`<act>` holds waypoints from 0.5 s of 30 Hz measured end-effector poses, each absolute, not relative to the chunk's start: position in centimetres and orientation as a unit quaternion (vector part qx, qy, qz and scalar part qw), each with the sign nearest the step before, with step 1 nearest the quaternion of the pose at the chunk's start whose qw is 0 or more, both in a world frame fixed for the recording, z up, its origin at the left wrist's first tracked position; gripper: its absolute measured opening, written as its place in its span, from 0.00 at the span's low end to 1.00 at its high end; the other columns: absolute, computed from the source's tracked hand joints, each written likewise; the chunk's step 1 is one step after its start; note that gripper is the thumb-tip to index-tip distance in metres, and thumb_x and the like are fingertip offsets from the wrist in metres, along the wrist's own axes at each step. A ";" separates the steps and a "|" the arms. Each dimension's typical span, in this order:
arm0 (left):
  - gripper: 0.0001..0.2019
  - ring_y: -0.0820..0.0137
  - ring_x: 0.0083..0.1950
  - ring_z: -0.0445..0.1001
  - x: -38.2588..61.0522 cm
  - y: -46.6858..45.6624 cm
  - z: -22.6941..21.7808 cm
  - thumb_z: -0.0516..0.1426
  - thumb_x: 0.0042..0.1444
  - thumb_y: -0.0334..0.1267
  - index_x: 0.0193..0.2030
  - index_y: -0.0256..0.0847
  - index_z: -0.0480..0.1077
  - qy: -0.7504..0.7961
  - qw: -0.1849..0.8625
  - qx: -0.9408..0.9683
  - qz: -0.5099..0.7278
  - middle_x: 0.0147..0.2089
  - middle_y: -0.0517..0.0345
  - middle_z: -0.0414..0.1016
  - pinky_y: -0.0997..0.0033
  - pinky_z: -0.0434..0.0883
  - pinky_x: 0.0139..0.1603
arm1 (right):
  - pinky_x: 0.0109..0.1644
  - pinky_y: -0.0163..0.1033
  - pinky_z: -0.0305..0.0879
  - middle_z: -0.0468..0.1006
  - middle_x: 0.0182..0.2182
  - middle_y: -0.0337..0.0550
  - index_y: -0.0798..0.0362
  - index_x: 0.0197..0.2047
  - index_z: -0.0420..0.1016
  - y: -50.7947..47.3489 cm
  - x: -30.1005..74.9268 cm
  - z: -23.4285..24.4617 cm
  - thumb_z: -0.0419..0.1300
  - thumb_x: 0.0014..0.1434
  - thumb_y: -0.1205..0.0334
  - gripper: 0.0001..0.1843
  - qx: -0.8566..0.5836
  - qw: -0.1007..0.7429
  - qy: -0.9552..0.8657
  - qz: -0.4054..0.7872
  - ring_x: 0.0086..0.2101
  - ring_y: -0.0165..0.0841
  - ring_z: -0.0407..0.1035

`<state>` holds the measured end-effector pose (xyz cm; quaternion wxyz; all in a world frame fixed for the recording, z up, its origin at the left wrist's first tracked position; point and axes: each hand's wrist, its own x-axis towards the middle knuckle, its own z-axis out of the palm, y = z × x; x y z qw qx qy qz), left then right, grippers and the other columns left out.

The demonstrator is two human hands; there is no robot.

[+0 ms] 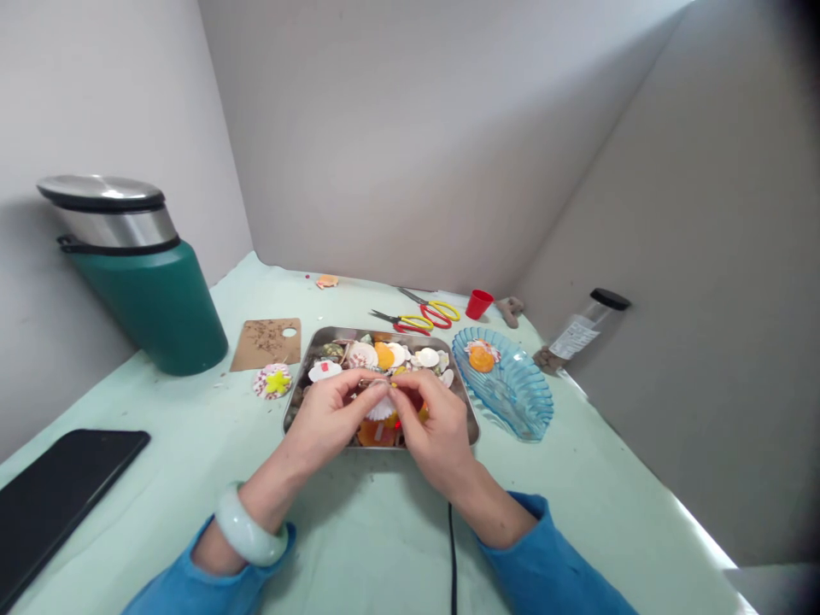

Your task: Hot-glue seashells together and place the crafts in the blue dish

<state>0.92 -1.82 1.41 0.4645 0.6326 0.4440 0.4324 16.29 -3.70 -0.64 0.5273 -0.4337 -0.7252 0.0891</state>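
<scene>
Over the metal tray [477, 424] my two hands meet, their fingertips nearly touching. My left hand [339, 406] is closed in a pinch, with a small white ribbed seashell [380, 411] showing just under its thumb tip. My right hand [439, 423] pinches too, at the same spot; a tiny yellow bit shows by its fingertips, too small to name. Seashells fill the tray, among them an orange shell [384, 355] and a white shell with a red patch [325, 370]. The hands hide part of the tray.
Left stand a green bottle [154, 307], a brown card [266, 343], a speckled shell with a yellow flower shape [272, 382] and a phone [64, 504]. Behind lie scissors [413, 323] and a red cup [479, 304]. Right are a blue dish [522, 401] and a jar [580, 331].
</scene>
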 end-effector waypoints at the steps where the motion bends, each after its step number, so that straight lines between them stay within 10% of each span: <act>1: 0.12 0.68 0.33 0.72 1.0 -1.9 1.5 0.59 0.52 0.46 0.38 0.40 0.75 0.442 0.481 0.620 0.435 0.31 0.59 0.76 0.74 0.68 0.32 | 0.37 0.37 0.66 0.76 0.31 0.43 0.53 0.37 0.72 -3.7 16.3 -0.6 0.54 0.62 0.67 0.06 -0.437 0.530 -0.721 0.089 0.32 0.32 0.70; 15: 0.13 0.74 0.27 0.65 0.9 -1.6 1.0 0.59 0.51 0.48 0.28 0.38 0.70 0.442 0.490 0.587 0.469 0.25 0.63 0.69 0.76 0.64 0.29 | 0.34 0.37 0.64 0.75 0.29 0.42 0.53 0.36 0.72 -3.8 16.1 -1.0 0.54 0.62 0.65 0.05 -0.442 0.505 -0.739 0.059 0.29 0.32 0.68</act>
